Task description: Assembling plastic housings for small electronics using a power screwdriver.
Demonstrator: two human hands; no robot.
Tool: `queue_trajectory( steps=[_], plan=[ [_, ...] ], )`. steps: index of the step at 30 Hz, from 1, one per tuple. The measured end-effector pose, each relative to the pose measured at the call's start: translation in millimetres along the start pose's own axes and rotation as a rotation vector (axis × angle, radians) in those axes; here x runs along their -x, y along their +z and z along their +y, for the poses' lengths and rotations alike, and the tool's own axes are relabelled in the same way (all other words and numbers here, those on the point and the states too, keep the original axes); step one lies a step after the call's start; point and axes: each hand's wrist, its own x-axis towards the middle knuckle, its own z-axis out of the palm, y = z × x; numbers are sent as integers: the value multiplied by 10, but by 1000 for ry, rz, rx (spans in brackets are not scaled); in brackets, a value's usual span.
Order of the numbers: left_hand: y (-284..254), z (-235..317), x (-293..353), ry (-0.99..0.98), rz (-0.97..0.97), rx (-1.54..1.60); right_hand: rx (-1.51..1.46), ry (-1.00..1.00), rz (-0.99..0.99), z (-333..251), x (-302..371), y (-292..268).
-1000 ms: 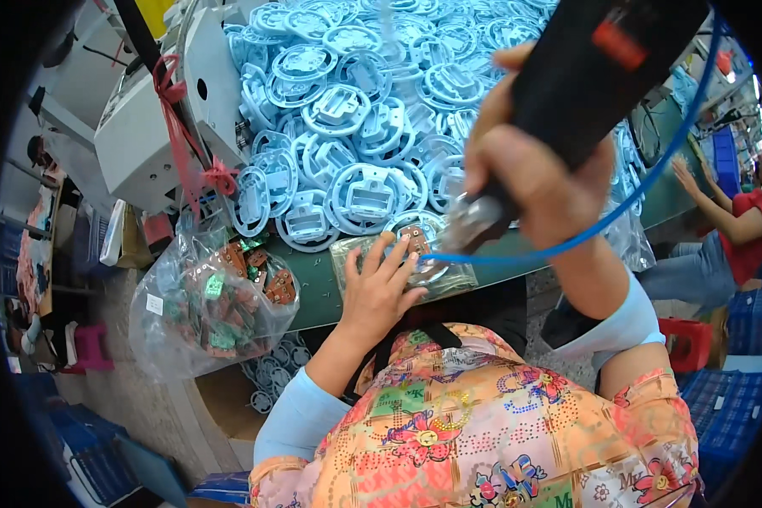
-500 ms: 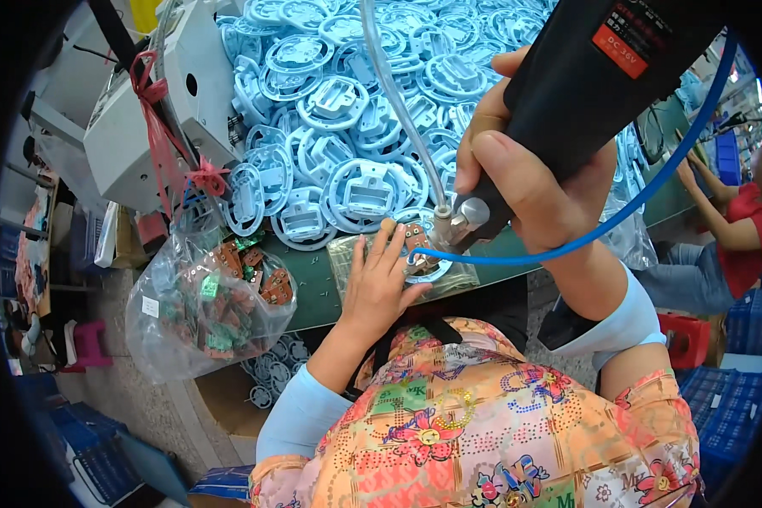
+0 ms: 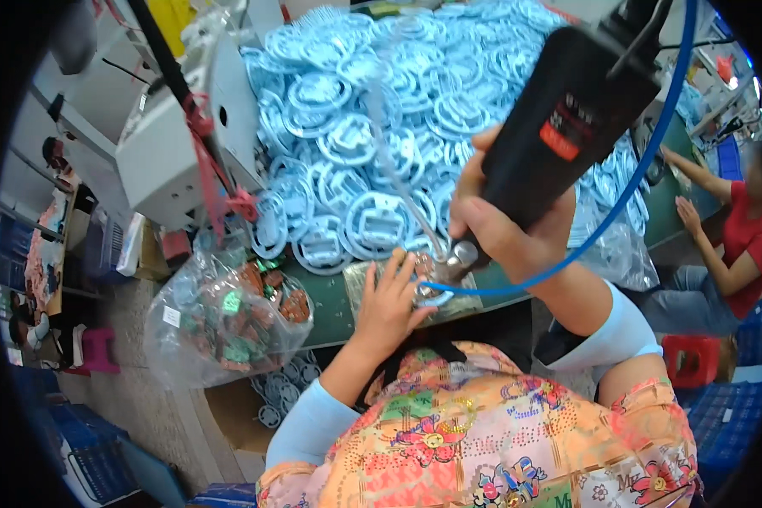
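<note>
My right hand (image 3: 521, 233) is wrapped round a black electric screwdriver (image 3: 542, 144), tilted with its metal nose (image 3: 461, 254) down at the work. Below the nose lies a round light-blue plastic part with a brown circuit board (image 3: 423, 266) on it, partly hidden by my fingers and the tool. My left hand (image 3: 385, 303) rests beside it with fingers stretched out, the fingertips at the part's left edge. Under both is a flat, shiny yellowish pad (image 3: 360, 278). A clear tube (image 3: 402, 190) runs down to the nose, and a blue hose (image 3: 559, 269) loops past my right wrist.
A big heap of light-blue plastic parts (image 3: 347, 140) covers the green table (image 3: 330, 313) behind my hands. A clear bag of brown and green boards (image 3: 229, 317) hangs at the left edge, near a white machine (image 3: 186, 135). At right, a person in a red top (image 3: 749, 229) sits working.
The whole view has shifted slightly, so the scene sits farther right. The screwdriver and my right hand appear lower and farther left, a little blurred. My left hand stays by the part.
</note>
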Motion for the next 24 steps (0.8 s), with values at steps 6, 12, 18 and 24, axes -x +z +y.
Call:
queue_trajectory(
  steps=[6,12,18,24],
  plan=[
    [-126,41,81,26,-22,63,-46,23,222,-271,-295,-332],
    [-198,96,0,-44,129,36,219,82,286,92,-173,-573],
    [-162,49,-125,-467,79,270,717,-174,129,150,-38,-999],
    [-159,-34,-146,-679,-18,663,332,-52,641,252,-20,-1555]
  ],
)
